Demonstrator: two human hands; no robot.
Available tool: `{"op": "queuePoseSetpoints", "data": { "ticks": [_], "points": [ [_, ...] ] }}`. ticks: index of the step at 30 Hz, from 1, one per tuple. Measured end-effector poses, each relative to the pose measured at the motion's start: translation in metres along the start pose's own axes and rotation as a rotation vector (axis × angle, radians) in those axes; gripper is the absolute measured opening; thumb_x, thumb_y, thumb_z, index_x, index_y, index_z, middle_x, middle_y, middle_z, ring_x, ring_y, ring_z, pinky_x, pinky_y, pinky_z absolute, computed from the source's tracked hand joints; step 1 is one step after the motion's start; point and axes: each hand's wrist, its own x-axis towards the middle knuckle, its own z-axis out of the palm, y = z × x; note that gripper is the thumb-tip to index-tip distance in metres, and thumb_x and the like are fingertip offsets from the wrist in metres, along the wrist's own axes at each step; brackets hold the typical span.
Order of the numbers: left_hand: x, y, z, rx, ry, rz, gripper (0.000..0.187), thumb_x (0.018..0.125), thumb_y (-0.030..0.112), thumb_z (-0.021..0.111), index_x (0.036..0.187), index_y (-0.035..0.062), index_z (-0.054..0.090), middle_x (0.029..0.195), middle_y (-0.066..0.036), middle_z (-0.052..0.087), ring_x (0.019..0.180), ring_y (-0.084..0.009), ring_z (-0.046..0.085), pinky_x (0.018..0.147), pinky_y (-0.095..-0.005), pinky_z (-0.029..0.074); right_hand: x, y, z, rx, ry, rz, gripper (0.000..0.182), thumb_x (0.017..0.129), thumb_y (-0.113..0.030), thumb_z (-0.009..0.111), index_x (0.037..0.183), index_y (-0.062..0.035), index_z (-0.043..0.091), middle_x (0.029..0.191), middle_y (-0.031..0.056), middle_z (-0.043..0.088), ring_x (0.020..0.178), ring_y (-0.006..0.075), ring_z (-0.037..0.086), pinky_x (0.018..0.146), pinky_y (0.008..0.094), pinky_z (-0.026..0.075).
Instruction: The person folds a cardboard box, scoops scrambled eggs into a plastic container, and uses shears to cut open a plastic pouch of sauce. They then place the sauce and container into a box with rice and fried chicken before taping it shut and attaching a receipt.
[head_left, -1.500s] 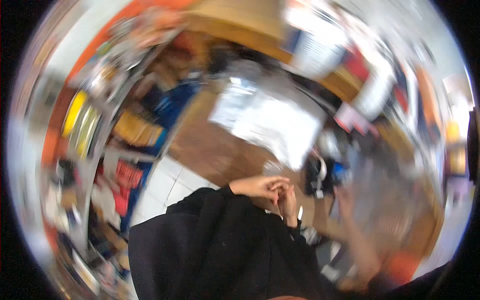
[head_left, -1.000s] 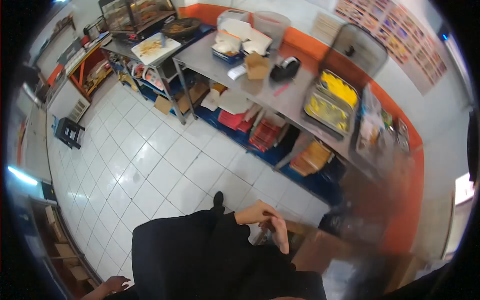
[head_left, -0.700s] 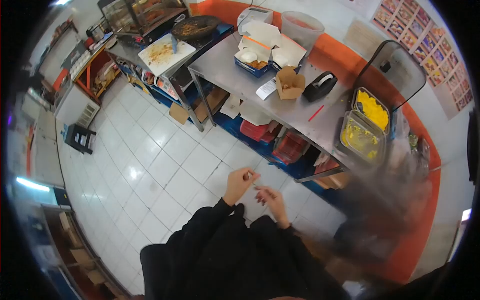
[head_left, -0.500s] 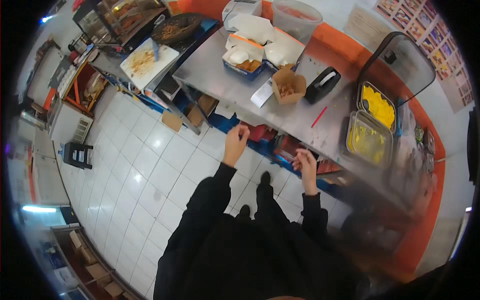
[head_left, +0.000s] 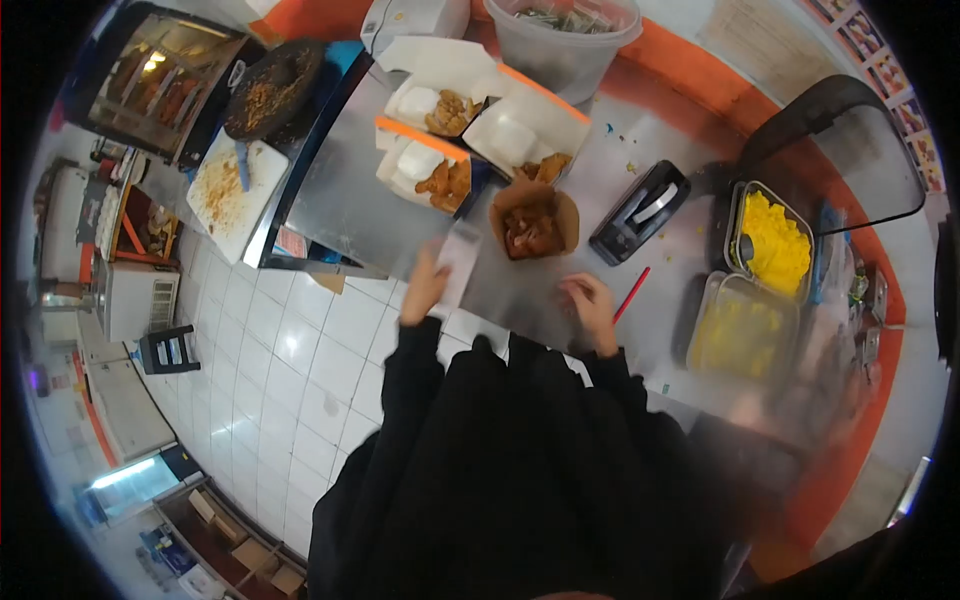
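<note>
My left hand [head_left: 427,287] is closed on the near edge of a white slip of paper [head_left: 458,268] at the metal table's front edge. My right hand [head_left: 588,302] is over the table with fingers curled; whether they hold anything is too blurred to tell. Beyond my hands stands an open brown paper box [head_left: 533,222] with glazed food. Behind and left of it are open boxes of rice and fried food [head_left: 430,174]. A red pen [head_left: 632,294] lies just right of my right hand, and a black tape dispenser [head_left: 640,213] sits behind it.
At the right are a tray of yellow food [head_left: 776,243] and a plastic container [head_left: 745,325]. A large tub [head_left: 560,45] stands at the back. To the left are a cutting board [head_left: 237,192] with a knife, a stone mortar [head_left: 275,92] and a glass display case [head_left: 160,80].
The view has moved closer to the table. My left hand has reached forward and taken hold of the white slip. My right hand has moved from beyond the table edge to over the tabletop.
</note>
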Motion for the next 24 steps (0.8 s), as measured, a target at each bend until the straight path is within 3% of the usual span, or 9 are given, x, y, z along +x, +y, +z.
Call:
{"op": "queuePoseSetpoints", "data": {
  "ticks": [2,4,6,8,11,13,20,22,24],
  "points": [
    [-0.001,0.085,-0.072,-0.221,-0.058,-0.235,0.043,0.075,-0.004,0.052,0.115,0.0063,0.044,0.104,-0.018,0.054,0.091,-0.0348,0.055,0.080,-0.0341,0.043,0.005,-0.015,-0.017,-0.171,0.115,-0.069,0.030,0.076,-0.007,0.063,0.100,0.0000,0.047,0.102,0.0067,0.052,0.073,0.0135,0.053,0.067,0.0234,0.044],
    [-0.007,0.142,-0.083,-0.545,0.006,-0.131,0.036,0.076,-0.005,0.052,0.110,0.0069,0.051,0.099,-0.015,0.055,0.089,-0.0298,0.056,0.076,-0.0326,0.044,0.009,-0.039,-0.028,-0.707,0.670,-0.513,0.032,0.073,-0.005,0.065,0.099,-0.0017,0.045,0.098,0.0095,0.055,0.070,0.0177,0.055,0.067,0.0249,0.044],
    [-0.008,0.152,-0.038,-0.593,-0.086,0.494,0.029,0.075,-0.005,0.054,0.102,0.0057,0.055,0.096,-0.014,0.055,0.088,-0.0285,0.056,0.075,-0.0328,0.044,0.026,-0.024,-0.036,-0.598,0.599,-0.531,0.035,0.072,-0.004,0.066,0.097,-0.0023,0.043,0.093,0.0102,0.055,0.069,0.0193,0.055,0.067,0.0256,0.044],
    [0.001,0.185,0.014,-0.641,-0.357,0.283,0.027,0.072,-0.005,0.057,0.098,0.0055,0.057,0.094,-0.015,0.054,0.089,-0.0319,0.054,0.077,-0.0338,0.043,0.051,-0.026,-0.041,-0.485,0.560,-0.575,0.037,0.070,-0.004,0.068,0.096,-0.0029,0.041,0.088,0.0109,0.056,0.069,0.0209,0.055,0.066,0.0262,0.043],
    [-0.022,0.146,0.108,-0.620,-0.458,0.247,0.035,0.072,-0.005,0.056,0.105,0.0039,0.052,0.104,-0.019,0.048,0.092,-0.0355,0.051,0.080,-0.0342,0.042,0.051,-0.040,-0.047,-0.383,0.486,-0.530,0.039,0.069,-0.003,0.070,0.092,-0.0038,0.038,0.084,0.0119,0.059,0.068,0.0168,0.053,0.064,0.0248,0.041],
    [-0.043,0.109,0.147,-0.440,-0.415,0.039,0.041,0.070,-0.006,0.056,0.109,-0.0001,0.047,0.121,-0.023,0.037,0.104,-0.0393,0.045,0.088,-0.0357,0.038,0.057,-0.044,-0.069,-0.330,0.493,-0.541,0.038,0.069,-0.002,0.069,0.091,-0.0040,0.038,0.083,0.0110,0.060,0.069,0.0157,0.055,0.064,0.0243,0.042],
    [-0.021,0.153,0.172,-0.378,-0.382,0.133,0.040,0.069,0.000,0.060,0.107,-0.0002,0.045,0.129,-0.024,0.027,0.110,-0.0398,0.042,0.084,-0.0390,0.042,0.058,-0.078,-0.083,-0.308,0.407,-0.480,0.036,0.073,-0.002,0.066,0.093,-0.0052,0.035,0.083,0.0095,0.061,0.072,0.0122,0.055,0.066,0.0238,0.042],
    [-0.018,0.159,0.167,-0.052,-0.516,0.010,0.036,0.068,0.007,0.065,0.100,0.0021,0.048,0.131,-0.025,0.025,0.108,-0.0370,0.045,0.077,-0.0389,0.046,0.054,-0.059,-0.071,-0.307,0.416,-0.464,0.032,0.074,-0.003,0.065,0.091,-0.0047,0.038,0.085,0.0099,0.062,0.071,0.0123,0.055,0.066,0.0239,0.043],
    [-0.022,0.145,0.174,0.027,-0.342,0.181,0.029,0.069,0.014,0.066,0.091,0.0044,0.050,0.124,-0.019,0.037,0.098,-0.0310,0.052,0.068,-0.0366,0.048,0.047,-0.040,-0.056,-0.499,0.501,-0.564,0.028,0.072,-0.002,0.066,0.086,-0.0035,0.042,0.082,0.0108,0.061,0.069,0.0187,0.058,0.062,0.0256,0.045]
  ]
}}
